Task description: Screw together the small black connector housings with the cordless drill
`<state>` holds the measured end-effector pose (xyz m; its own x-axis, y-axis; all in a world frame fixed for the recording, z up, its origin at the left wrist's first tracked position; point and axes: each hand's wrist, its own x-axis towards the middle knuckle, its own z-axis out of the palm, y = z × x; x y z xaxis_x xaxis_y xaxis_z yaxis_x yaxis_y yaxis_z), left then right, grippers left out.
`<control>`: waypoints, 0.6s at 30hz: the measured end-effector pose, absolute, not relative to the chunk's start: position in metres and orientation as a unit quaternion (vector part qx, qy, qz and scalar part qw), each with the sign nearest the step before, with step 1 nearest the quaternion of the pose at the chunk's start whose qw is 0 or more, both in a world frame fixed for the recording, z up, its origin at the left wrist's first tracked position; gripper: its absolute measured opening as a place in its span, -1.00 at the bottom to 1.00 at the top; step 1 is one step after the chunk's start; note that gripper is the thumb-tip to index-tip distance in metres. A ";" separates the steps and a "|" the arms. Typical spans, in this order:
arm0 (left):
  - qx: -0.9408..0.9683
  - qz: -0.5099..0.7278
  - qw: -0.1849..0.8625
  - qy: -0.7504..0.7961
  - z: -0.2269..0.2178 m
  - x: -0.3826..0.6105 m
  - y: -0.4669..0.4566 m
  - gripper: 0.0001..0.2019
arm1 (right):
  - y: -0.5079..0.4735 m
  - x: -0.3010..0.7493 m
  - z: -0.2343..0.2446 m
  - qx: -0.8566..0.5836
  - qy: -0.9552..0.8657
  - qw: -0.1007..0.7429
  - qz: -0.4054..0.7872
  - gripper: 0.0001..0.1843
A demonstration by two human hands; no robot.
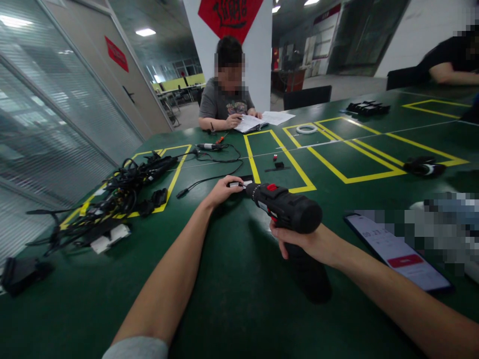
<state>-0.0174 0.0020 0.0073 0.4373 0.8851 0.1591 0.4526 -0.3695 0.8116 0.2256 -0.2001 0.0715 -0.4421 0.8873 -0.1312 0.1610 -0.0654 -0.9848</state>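
Observation:
My right hand is wrapped round the grip of a black and red cordless drill, its chuck pointing forward and left. The drill's tip meets a small black block with a white label that lies on the table. My left hand holds this block from the left, fingers bent over its top. Whether the bit sits in a screw is too small to tell. Beyond the block, a small black part and a tiny red and white piece lie inside a yellow taped rectangle.
Tangled black cables and adapters cover the left side of the green table. A cabled black and silver tool lies ahead. At right are a phone, a white tape roll and black parts. A person sits opposite with papers.

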 end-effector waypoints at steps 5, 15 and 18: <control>0.769 0.309 0.355 0.432 0.007 -0.017 0.002 -0.68 | -0.200 0.227 0.070 -0.437 -0.611 0.304 0.585 -0.83; 0.770 0.305 0.343 0.443 0.014 -0.014 -0.004 -0.70 | -0.201 0.225 0.070 -0.431 -0.608 0.311 0.590 -0.85; 0.767 0.303 0.344 0.449 0.015 -0.014 -0.005 -0.70 | -0.200 0.226 0.069 -0.430 -0.617 0.306 0.583 -0.85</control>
